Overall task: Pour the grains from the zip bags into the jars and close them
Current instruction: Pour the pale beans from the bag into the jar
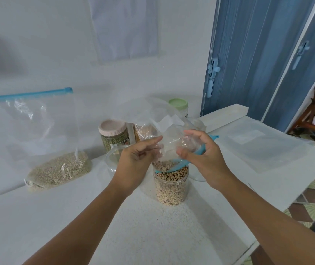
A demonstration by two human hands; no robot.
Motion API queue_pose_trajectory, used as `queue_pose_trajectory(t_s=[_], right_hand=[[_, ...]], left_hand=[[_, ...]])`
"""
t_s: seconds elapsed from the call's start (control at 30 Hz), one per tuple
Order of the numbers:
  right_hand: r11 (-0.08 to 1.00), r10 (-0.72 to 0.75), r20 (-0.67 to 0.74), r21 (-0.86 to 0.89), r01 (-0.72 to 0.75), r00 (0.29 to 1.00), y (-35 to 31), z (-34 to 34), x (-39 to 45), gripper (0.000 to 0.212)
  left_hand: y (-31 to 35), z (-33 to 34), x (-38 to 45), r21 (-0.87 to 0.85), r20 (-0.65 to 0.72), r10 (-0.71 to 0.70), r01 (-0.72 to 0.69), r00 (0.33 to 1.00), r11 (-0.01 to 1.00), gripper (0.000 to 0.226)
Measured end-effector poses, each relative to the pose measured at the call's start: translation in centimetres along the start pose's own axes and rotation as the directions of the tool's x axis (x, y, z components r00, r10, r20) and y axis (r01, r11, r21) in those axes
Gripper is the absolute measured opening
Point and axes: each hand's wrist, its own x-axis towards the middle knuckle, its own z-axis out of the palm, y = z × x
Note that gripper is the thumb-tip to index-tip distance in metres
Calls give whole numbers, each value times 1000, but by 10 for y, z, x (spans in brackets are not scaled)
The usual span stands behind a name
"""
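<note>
While both hands hold a see-through zip bag (174, 134) upside down over an open jar (171, 185), the jar stands on the white worktop (153, 232) in the middle, and it is almost full of pale beans with dark spots. The left hand (133, 163) pinches the left side of the bag with its fingers curled. The right hand (204, 155) grips the right side, next to the bag's blue zip strip (the strip hangs down across the jar's mouth). A few beans sit in the low end of the bag, just above the jar. To the left, another zip bag (38, 138) with a blue strip leans on the wall, and small green-grey grains fill its bottom. Behind the hands stands a jar with a pink lid (112, 134), full of green grains. A jar with a green lid (178, 106) stands farther back. A clear tub (114, 159) sits just left of the left hand. A flat empty bag (263, 146) lies on the worktop at the right, near a blue door (248, 54).
</note>
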Motion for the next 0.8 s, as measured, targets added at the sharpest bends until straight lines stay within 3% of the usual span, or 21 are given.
queue_pose_trajectory(t_s=[0.63,0.8], right_hand=[[994,60,-16,88,-58,998,5,-2,3,53],[992,76,-7,99,-75,997,8,-5,2,53]], left_hand=[[1,3,3,-2,-11,-28,27,1000,1000,46],[5,5,-2,71,54,-25,21,998,997,44]])
